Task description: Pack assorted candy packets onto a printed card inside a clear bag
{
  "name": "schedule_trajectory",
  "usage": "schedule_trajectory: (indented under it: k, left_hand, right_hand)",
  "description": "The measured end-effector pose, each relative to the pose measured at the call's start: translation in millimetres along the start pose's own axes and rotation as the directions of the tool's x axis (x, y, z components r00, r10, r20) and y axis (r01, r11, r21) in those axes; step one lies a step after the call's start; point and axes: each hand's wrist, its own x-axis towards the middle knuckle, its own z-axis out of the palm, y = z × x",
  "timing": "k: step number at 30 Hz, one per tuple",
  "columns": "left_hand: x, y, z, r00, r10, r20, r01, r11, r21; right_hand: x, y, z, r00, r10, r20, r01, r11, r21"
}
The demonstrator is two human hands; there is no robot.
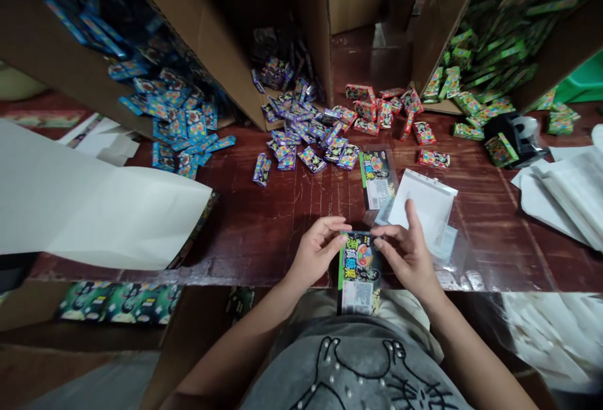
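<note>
A printed candy packet (360, 265), black and green with bright lettering, is held at the table's front edge. My left hand (323, 247) pinches its top left corner between thumb and fingers. The top right corner sits between the thumb and fingers of my right hand (407, 256), whose index finger points up. Just beyond lies a similar packet (375, 178), flat on the table. White sheets in clear plastic bags (426, 203) lie beside my right hand, partly covered by it. Whether anything is inside the held packet, I cannot tell.
Small blue boxes (181, 121), purple boxes (301, 124), red boxes (377, 108) and green boxes (485, 108) spill from cardboard cartons (202, 27) at the back. A black tape dispenser (513, 137) stands at right. Large white sheets (103, 196) cover the left side.
</note>
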Motion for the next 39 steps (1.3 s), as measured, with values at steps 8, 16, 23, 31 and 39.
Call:
schedule_trajectory:
  k: [8,16,23,31,39]
  left_hand:
    - [5,27,-6.4,0.996,-0.002,0.086,-0.015,0.981,0.194]
    - [18,35,-17.3,0.977,-0.025,0.212,-0.023,0.975,0.221]
    - [11,32,-21.7,0.916,0.184,0.357,-0.266,0.944,0.195]
    - [16,34,-9.9,0.918,0.193,0.348,-0.288,0.925,0.248]
    - [13,35,-13.1,0.941,0.145,0.305,-0.229,0.938,0.261]
  right_hand:
    - [10,-14,3,0.99,0.141,0.022,-0.142,0.988,0.056]
    - [24,-29,0,0.928,0.372,0.028,-0.372,0.915,0.155]
    - [6,-24,-22,0.961,0.23,0.157,-0.242,0.968,0.061]
    - [49,-69,-34,0.889,0.074,0.451,0.108,0.925,-0.365]
    - [57,-50,-17,0.894,0.028,0.448,0.233,0.824,-0.517]
